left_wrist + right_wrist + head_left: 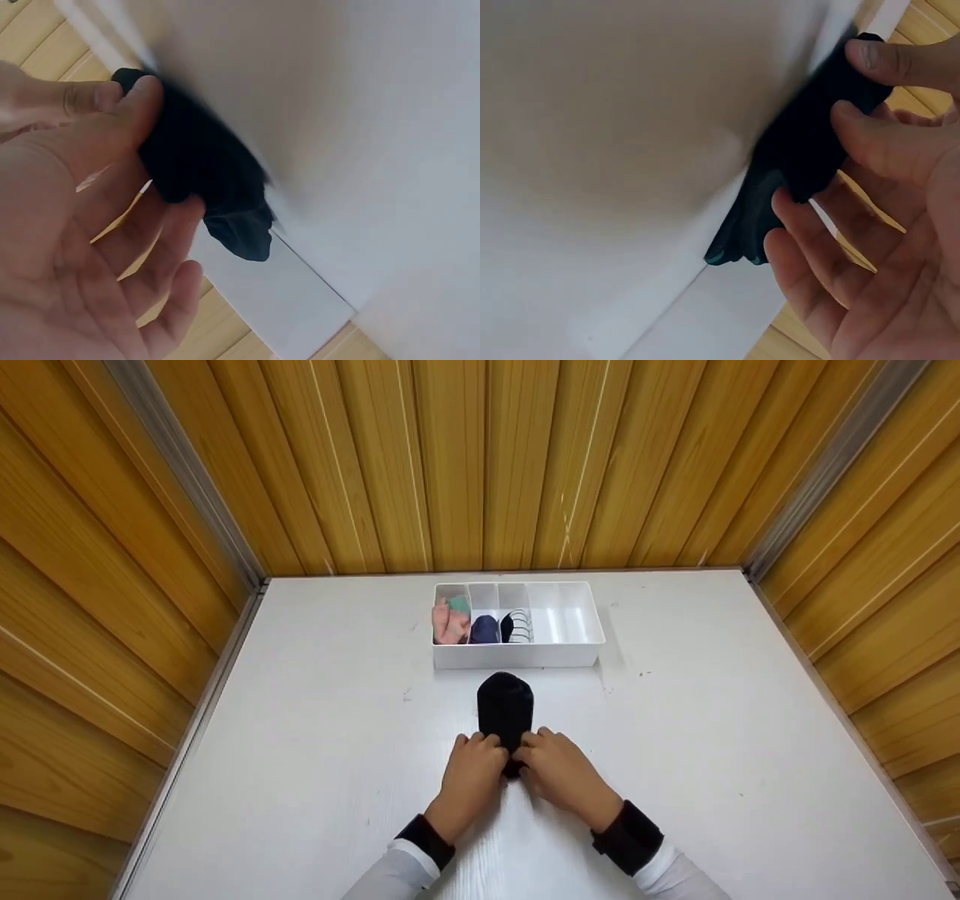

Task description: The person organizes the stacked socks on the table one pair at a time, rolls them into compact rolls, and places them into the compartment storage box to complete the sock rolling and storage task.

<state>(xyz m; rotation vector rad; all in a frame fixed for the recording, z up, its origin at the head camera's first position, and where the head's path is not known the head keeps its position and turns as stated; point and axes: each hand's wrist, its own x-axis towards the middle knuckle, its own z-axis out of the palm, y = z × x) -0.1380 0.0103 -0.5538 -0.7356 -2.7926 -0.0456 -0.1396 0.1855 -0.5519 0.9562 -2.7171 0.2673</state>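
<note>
White table (712, 750), wood-panelled walls (465, 457), grey metal corner strips (180, 465)

We count two hands (471, 774) (564, 771), one black sock (505, 709), one tray (517, 657) with five compartments, three of them holding sock bundles (484, 628).
</note>
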